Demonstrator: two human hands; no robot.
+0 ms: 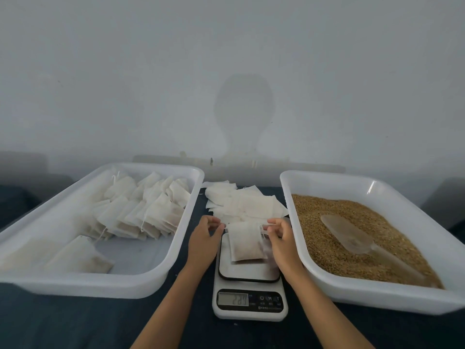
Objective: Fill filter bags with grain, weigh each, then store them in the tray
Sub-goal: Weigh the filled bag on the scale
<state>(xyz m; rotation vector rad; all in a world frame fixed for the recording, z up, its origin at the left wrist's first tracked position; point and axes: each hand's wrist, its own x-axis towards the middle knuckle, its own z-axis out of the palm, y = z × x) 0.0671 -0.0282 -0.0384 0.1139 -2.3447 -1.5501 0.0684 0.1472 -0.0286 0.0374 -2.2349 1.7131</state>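
Note:
A filled white filter bag (246, 244) lies on the platform of a small digital scale (249, 302) at the centre front. My left hand (205, 238) pinches at the bag's top left corner. My right hand (280, 238) pinches the drawstring at its top right corner. The scale's display shows digits that are blurred. At the left, a white storage tray (141, 279) holds several filled bags (141, 210) in rows. The white tray (377, 295) on the right is full of brown grain (314, 222), with a clear plastic scoop (352, 238) lying in it.
A loose pile of empty filter bags (241, 202) lies on the dark cloth between the two trays, just behind the scale. A pale wall rises right behind the table. The trays stand close on either side of the scale.

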